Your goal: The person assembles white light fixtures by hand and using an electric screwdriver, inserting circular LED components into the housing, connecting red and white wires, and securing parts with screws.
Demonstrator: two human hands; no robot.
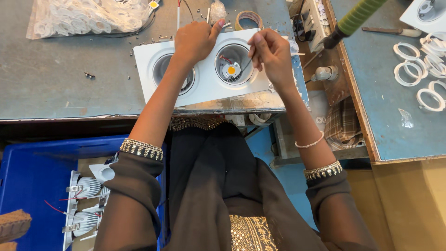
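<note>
A white double downlight housing (204, 88) with two round openings lies on the grey workbench (55, 79). The right opening shows a small yellow LED chip (231, 70) with thin wires. My left hand (196, 41) rests on the housing's far edge between the two openings and steadies it. My right hand (272, 51) pinches a thin dark tool (245, 64) whose tip reaches into the right opening beside the chip.
A clear bag of white rings (88, 16) lies at the far left, a tape roll (248, 18) behind the housing. A blue crate (32, 176) with finished fixtures sits below left. A second table (395, 121) at the right carries white rings (429, 69). A green-handled tool (355, 18) hangs above.
</note>
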